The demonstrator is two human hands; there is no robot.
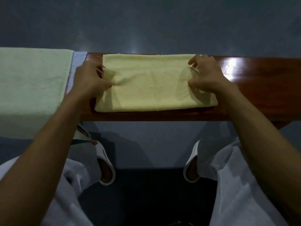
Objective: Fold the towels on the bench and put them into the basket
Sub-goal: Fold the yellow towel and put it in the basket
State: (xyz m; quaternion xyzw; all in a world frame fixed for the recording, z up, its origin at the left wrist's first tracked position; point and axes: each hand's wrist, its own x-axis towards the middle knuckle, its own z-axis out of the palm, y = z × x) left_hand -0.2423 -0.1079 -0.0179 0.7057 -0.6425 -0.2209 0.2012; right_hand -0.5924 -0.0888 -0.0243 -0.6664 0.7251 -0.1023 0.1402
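Folded yellow towel (pixel 154 85) lying flat on the bench (pixel 260 74). Left grip (pixel 91 79) and right grip (pixel 206 75) pinch its short ends. Soft, light, limp cloth probably sags unless held by both ends.

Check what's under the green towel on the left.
Along the right edge of the green towel a pale blue cloth peeks out from beneath. How far it runs under, and the bench there, are covered.
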